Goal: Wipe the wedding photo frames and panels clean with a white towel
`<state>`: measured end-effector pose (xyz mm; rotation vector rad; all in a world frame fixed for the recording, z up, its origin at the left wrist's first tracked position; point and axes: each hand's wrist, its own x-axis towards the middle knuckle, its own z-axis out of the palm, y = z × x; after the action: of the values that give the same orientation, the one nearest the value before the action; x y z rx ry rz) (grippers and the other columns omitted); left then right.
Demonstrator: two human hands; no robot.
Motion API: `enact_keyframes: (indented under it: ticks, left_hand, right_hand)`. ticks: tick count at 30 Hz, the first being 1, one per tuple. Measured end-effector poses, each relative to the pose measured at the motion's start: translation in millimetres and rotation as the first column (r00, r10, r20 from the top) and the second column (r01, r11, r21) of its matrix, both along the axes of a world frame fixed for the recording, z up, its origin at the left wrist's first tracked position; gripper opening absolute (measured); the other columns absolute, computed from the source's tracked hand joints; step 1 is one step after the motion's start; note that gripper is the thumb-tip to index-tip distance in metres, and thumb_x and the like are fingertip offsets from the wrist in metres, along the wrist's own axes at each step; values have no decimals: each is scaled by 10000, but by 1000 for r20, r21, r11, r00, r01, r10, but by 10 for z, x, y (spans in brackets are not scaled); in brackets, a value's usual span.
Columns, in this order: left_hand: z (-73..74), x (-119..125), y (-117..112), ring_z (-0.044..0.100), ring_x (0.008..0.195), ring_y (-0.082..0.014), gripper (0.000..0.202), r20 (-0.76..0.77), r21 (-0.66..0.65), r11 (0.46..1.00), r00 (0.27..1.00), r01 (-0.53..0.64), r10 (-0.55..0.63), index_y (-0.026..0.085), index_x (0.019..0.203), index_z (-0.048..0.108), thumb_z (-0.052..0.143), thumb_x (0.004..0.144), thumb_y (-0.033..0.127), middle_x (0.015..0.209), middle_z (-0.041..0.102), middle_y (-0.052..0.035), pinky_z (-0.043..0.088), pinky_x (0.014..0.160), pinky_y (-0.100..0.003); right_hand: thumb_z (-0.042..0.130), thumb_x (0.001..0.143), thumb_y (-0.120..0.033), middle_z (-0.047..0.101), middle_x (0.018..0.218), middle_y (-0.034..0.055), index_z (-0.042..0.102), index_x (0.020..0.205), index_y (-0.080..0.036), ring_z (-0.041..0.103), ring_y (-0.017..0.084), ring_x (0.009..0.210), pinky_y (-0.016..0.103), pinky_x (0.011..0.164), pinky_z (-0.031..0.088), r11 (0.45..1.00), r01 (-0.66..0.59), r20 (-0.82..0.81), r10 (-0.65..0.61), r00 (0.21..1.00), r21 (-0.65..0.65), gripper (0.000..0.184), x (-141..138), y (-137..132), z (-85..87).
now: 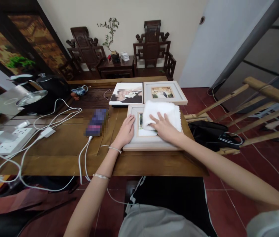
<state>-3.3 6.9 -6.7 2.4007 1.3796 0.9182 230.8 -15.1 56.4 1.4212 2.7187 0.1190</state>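
Head view, frame: lies flat, picture up, on the table before the person; the frame sits near the table's right end.
Left hand: the left hand rests on the frame's left border, fingers extended, thumb apart; a steady, light hold there should stop sliding.
Right hand: the right hand is spread over the cloth; whether any fold is pinched, I cannot tell.
Cloth: bunched over the upper right and part of the picture; flat, even pressure would serve best.
Far side: a second frame lies just beyond, so short strokes seem wise.
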Motion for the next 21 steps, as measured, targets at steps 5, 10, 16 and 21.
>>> enact_keyframes:
  ticks: [5, 10, 16, 21]
  left_hand:
    - [-8, 8, 3, 344, 1470, -274, 476, -4, 13, 1000, 1000, -6, 6, 110, 1395, 507, 355, 948, 169, 1487, 498, -162, 279, 1223, -533]
    - [7, 10, -2, 339, 1473, -279, 476, -23, 6, 1000, 1000, -3, 3, 87, 1388, 511, 352, 947, 164, 1489, 493, -176, 272, 1229, -528]
    - [4, 9, -1, 329, 1477, -276, 477, -37, 2, 1000, 999, -3, 3, 80, 1396, 500, 341, 953, 155, 1492, 487, -183, 268, 1230, -523]
    - [-39, 3, 12, 332, 1477, -272, 479, -22, 20, 1000, 1000, -5, 6, 108, 1408, 491, 354, 952, 156, 1488, 496, -170, 281, 1221, -531]
  right_hand:
    - [403, 769, 75, 361, 1577, 160, 565, 1386, -177, 338, 456, 1408, 656, 1048, 371, 972, -108, -10, 109, 994, -208, 686, 40, -687, 341]
    - [400, 747, 75, 399, 1560, 134, 610, 1329, -185, 415, 416, 1374, 595, 1036, 427, 921, -232, -94, 213, 973, -314, 672, 65, -990, 534]
    - [379, 774, 65, 331, 1602, 110, 548, 1404, -195, 240, 432, 1457, 652, 1111, 300, 973, -156, -90, 142, 986, -171, 702, -117, -652, 212]
    - [386, 808, 48, 317, 1608, 116, 544, 1406, -195, 179, 422, 1479, 672, 1134, 234, 998, -60, -44, 59, 997, -18, 665, -248, -66, 62]
